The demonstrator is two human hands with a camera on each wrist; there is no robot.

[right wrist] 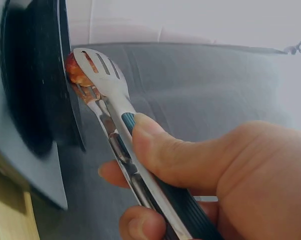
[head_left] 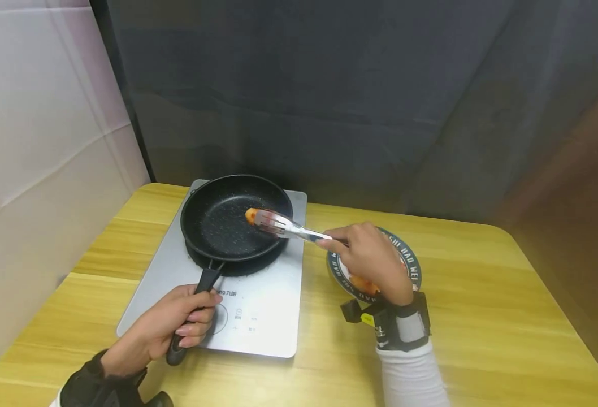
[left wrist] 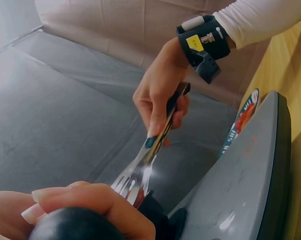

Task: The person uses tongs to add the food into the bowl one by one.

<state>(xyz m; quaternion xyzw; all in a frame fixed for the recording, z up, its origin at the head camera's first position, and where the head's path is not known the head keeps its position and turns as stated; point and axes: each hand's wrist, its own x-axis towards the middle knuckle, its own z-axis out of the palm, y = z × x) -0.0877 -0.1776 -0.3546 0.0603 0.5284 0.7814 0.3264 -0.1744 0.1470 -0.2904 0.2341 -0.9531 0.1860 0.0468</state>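
My left hand grips the black handle of a frying pan, its fingers wrapped around it. The pan sits on a flat silver induction cooker. In my right hand is a pair of metal serving tongs with slotted ends, squeezed between thumb and fingers. The tongs reach over the pan's right side and clamp an orange-red piece of food, browned in places. Whether that piece touches the pan's bottom I cannot tell.
Beneath my right hand lies a round plate with a dark lettered rim, holding more orange-red food, partly hidden. Everything rests on a wooden table. A dark cloth hangs behind, and a pale one at the left.
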